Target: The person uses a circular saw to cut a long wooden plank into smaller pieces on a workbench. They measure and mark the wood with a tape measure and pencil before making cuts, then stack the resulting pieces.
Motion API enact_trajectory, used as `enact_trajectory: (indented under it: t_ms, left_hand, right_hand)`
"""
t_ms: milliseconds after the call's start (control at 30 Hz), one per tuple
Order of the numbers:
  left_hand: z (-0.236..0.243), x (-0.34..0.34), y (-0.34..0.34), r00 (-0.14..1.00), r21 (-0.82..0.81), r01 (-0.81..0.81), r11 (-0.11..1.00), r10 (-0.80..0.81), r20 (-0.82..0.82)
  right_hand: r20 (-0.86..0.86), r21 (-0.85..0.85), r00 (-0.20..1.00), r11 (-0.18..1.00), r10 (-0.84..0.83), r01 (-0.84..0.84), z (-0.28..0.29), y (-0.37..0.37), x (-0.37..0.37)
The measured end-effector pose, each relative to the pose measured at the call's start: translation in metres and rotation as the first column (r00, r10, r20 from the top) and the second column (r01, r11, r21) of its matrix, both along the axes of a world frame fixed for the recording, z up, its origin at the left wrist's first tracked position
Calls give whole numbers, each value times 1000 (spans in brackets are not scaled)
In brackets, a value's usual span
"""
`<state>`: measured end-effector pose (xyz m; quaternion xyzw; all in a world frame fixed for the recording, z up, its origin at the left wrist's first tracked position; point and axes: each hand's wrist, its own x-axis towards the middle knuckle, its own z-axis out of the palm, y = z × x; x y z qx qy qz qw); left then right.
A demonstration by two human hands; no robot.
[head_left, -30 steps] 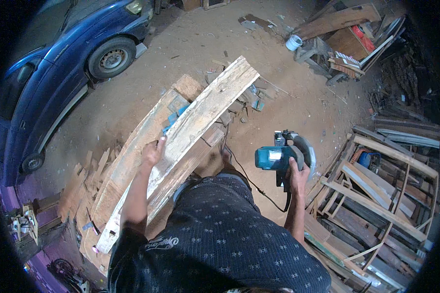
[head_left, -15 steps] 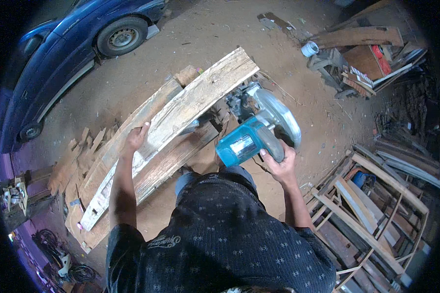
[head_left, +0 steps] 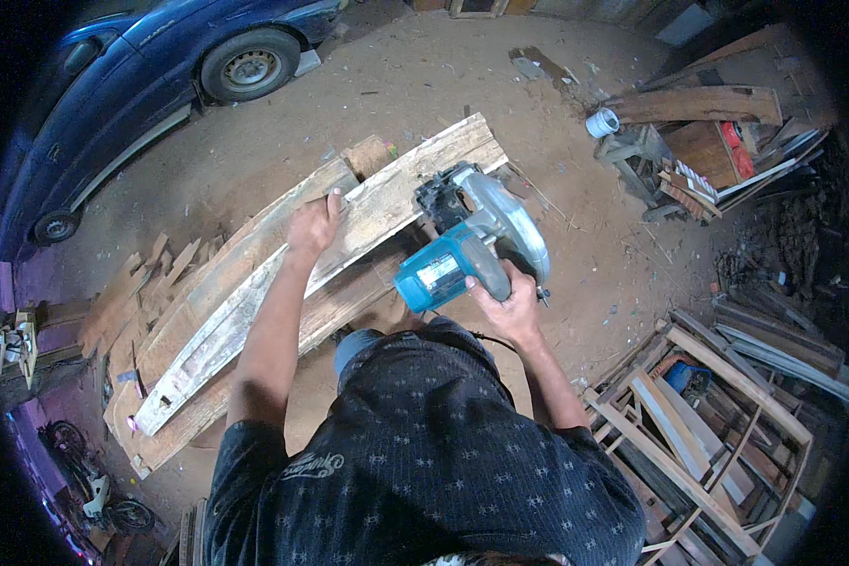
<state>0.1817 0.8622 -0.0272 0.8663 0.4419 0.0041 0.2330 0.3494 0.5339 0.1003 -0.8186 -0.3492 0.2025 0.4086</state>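
Note:
My right hand is wrapped round the rear handle of a teal circular saw with a silver blade guard. The saw's dark base plate lies over the right edge of a long, rough, pale plank, near its far end; whether it rests flat I cannot tell. On the plank's far left edge, my left hand grips with the thumb toward the far end and the other fingers mostly hidden. The plank lies slantwise across other boards. The blade itself is hidden by the guard.
Offcuts lie left of the boards. A dark cord runs by my right forearm. A wooden frame with timber stands to the right, scrap wood with a white bucket at far right. A blue car stands at far left.
The saw has moved left, from beside the plank onto its right edge near the far end. My left hand has slid along the plank toward the far end.

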Motion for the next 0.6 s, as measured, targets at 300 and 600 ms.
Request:
enact_trajectory:
  t_ms: [300,600]
  left_hand:
    - [10,8,5,998,-140,13,990,-20,-53]
    - [26,8,3,996,-224,31,974,-49,-75]
  right_hand:
    - [7,69,1000,997,14,-14,15,26,-7]
    - [27,48,1000,999,-1,0,21,57,-8]
